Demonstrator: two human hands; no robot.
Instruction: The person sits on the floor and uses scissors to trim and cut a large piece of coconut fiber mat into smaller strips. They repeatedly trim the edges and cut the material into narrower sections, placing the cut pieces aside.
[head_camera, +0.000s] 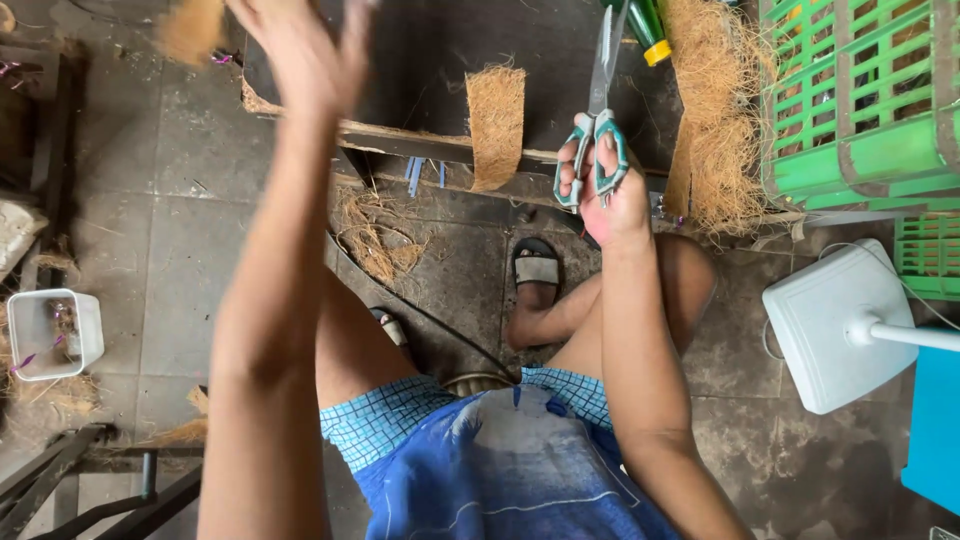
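One pair of teal-handled steel scissors (598, 130) stands blades-up, far right of centre, the right hand (603, 190) curled through its loops. The left hand (305, 50), blurred, looks spread, just right of one fuzzy brown fibre tuft (190, 28). One coarse coir strip (496, 125) drapes over the dark wooden bench (420, 60). Two green slatted plastic crates (860, 100) sit far right.

the scissors (597, 140) have teal handles with grey inside and shiny silver blades. the strip of coconut fibre (496, 125) is light brown, and so is the big fibre pile (718, 120). the crate (860, 100) is bright green. the shorts (420, 415) are blue with a check pattern. the sandal (537, 268) is black with a grey strap. the fan base (830, 325) is white. the tub (88, 330) is white too. the floor (180, 200) is dark grey. the bottle (650, 25) is green with a yellow cap.
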